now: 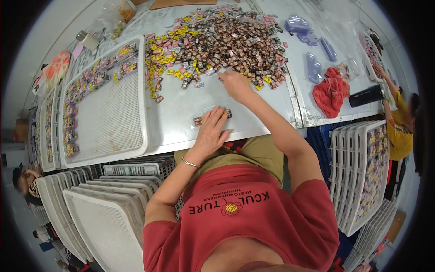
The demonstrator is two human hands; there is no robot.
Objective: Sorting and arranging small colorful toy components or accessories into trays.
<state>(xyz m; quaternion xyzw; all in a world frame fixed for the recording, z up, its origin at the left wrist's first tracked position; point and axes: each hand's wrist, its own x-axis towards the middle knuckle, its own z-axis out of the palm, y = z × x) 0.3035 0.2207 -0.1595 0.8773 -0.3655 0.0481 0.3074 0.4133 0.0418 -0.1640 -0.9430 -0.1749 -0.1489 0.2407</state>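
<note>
My left hand [212,127] lies flat with its fingers stretched out over a short row of small dark wrapped pieces [198,121] near the table's front edge. The row's ends show on both sides of the fingers; its middle is hidden beneath them. Farther out, my right hand [236,85] has its fingers bent together at the near edge of a big heap of small wrapped pieces [235,43]. A dark bit shows at those fingertips, too small to name. Yellow, pink and dark pieces make up the heap, with some loose ones [199,85] just left of this hand.
A white mesh tray [144,113] at left holds rows of pieces along its far and left sides. Clear plastic containers [313,68], a red cloth [328,97] and a black cylinder [366,96] lie at right. Stacked trays [102,213] stand below the table. Another person [398,122] works at far right.
</note>
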